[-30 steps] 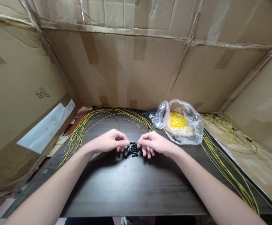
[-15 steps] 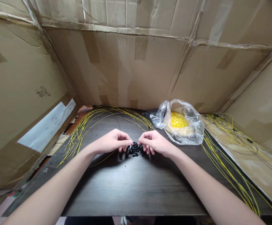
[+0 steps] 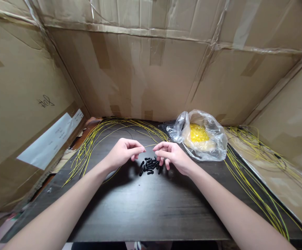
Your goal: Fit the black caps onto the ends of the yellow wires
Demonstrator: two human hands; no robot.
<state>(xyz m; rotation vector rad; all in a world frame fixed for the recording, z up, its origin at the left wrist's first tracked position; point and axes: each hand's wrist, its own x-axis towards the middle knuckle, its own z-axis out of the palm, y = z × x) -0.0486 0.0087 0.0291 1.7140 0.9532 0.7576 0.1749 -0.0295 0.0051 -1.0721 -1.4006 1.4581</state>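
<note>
My left hand [image 3: 126, 152] is closed in a pinch on a thin yellow wire [image 3: 150, 145], which sticks out past the fingertips to the right. A trailing length of yellow wire [image 3: 111, 175] shows below that wrist. My right hand [image 3: 173, 154] hovers just right of the pinched wire, fingers loosely bent and slightly apart, with nothing visible in them. Between and below the hands lies a small pile of short black tubular pieces [image 3: 149, 166] on the dark table [image 3: 140, 208]. The right fingers hide part of the pile's right side.
A bundle of yellow wires [image 3: 88, 139] curves across the back left. Behind my right hand stands an open clear plastic bag [image 3: 218, 142] of small yellow pieces [image 3: 198, 133], beside a bag of black pieces [image 3: 166, 127]. More yellow wires [image 3: 255, 194] lie right. Cardboard walls [image 3: 140, 80] surround the table.
Both hands have lifted slightly away from the black pieces, uncovering more of the pile. The gap between the fingertips is a little wider, and the wire end has risen with my left hand.
</note>
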